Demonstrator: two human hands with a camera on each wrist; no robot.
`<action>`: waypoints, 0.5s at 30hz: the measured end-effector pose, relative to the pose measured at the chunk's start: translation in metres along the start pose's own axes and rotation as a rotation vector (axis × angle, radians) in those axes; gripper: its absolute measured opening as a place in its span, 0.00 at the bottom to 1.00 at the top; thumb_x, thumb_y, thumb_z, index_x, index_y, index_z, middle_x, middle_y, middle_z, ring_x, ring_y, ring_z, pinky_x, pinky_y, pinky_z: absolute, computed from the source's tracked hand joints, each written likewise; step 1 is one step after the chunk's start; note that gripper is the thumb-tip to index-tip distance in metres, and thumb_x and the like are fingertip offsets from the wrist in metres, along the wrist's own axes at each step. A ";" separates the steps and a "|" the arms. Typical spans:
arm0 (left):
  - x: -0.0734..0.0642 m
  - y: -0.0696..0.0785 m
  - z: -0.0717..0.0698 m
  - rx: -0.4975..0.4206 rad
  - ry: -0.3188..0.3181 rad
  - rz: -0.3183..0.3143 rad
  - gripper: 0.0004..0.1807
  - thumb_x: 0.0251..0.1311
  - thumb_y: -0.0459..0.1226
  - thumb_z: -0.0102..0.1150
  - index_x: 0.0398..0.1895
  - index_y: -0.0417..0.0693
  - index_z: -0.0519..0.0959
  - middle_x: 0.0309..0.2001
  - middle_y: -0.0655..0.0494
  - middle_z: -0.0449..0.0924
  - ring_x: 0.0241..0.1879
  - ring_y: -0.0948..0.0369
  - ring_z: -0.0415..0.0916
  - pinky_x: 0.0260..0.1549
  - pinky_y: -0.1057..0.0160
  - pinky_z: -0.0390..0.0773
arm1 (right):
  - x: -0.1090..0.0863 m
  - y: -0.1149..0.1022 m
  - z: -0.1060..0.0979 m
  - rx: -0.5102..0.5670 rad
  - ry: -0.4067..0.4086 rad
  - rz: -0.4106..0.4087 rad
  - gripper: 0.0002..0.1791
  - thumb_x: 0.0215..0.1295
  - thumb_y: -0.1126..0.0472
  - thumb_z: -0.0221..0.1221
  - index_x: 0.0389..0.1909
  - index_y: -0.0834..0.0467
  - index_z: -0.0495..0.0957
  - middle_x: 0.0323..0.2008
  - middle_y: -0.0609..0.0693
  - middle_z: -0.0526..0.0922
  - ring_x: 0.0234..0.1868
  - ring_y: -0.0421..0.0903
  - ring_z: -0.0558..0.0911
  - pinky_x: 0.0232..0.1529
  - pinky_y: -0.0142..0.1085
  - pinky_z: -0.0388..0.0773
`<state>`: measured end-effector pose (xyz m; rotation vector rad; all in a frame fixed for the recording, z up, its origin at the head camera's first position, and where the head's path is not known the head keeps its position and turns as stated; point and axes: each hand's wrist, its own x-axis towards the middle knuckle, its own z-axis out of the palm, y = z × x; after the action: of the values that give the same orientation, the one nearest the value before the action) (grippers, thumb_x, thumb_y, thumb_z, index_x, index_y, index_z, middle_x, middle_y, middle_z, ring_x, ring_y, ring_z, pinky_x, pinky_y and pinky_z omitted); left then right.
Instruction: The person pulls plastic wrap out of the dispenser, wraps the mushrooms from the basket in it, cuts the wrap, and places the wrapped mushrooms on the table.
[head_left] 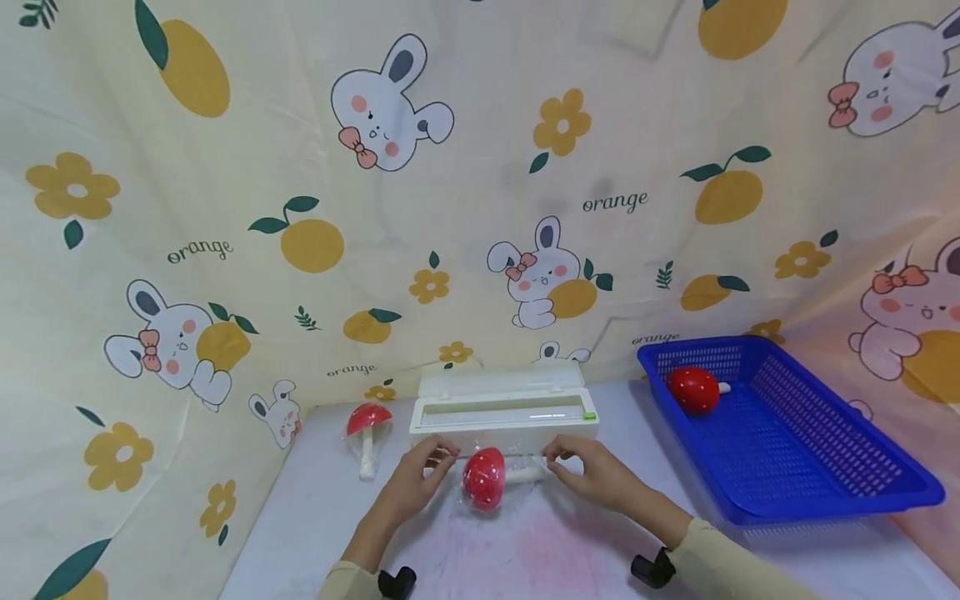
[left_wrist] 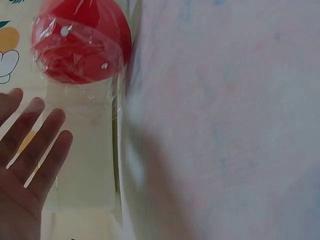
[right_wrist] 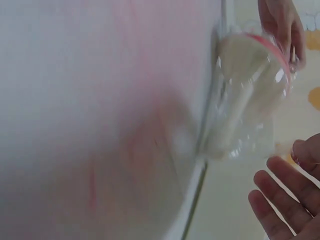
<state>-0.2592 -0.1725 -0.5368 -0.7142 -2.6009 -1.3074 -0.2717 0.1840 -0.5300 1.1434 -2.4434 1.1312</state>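
A red toy mushroom (head_left: 484, 480) with white dots and a pale stem lies sideways, cap to the left, inside clear plastic film (right_wrist: 240, 115). My left hand (head_left: 420, 477) pinches the film's edge beside the cap; its other fingers spread out in the left wrist view. On the stem side, my right hand (head_left: 596, 473) pinches the film between thumb and index finger, the remaining fingers extended. Right behind the mushroom stands a white cling film dispenser (head_left: 502, 440) with its lid raised and a green slider (head_left: 589, 416) at its right end.
Another wrapped toy mushroom (head_left: 367, 442) lies on the white tabletop (head_left: 300, 517) to the left. At the right, a blue plastic basket (head_left: 810, 467) holds a third red mushroom (head_left: 693, 390). A printed cloth (head_left: 480, 183) hangs behind the table.
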 end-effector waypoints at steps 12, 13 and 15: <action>-0.005 0.000 0.005 -0.080 -0.150 -0.001 0.22 0.63 0.43 0.78 0.56 0.58 0.78 0.55 0.62 0.80 0.58 0.53 0.82 0.59 0.48 0.83 | -0.001 -0.007 0.029 0.003 -0.084 -0.028 0.06 0.72 0.67 0.68 0.47 0.59 0.85 0.44 0.50 0.91 0.46 0.41 0.87 0.51 0.47 0.87; -0.005 0.000 0.005 -0.082 -0.144 -0.004 0.21 0.64 0.41 0.77 0.55 0.58 0.78 0.55 0.62 0.81 0.57 0.53 0.82 0.59 0.48 0.84 | -0.001 -0.007 0.031 -0.005 -0.086 -0.036 0.06 0.71 0.67 0.68 0.46 0.59 0.85 0.44 0.50 0.91 0.46 0.41 0.87 0.50 0.46 0.87; -0.004 -0.001 0.006 -0.076 -0.126 -0.004 0.15 0.67 0.38 0.75 0.51 0.57 0.79 0.54 0.61 0.82 0.55 0.54 0.84 0.58 0.48 0.85 | 0.001 -0.006 0.034 -0.022 -0.097 -0.026 0.05 0.70 0.66 0.70 0.44 0.57 0.86 0.44 0.48 0.91 0.45 0.39 0.86 0.50 0.43 0.87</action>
<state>-0.2554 -0.1694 -0.5429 -0.8297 -2.6628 -1.4137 -0.2637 0.1564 -0.5490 1.2472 -2.4986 1.0623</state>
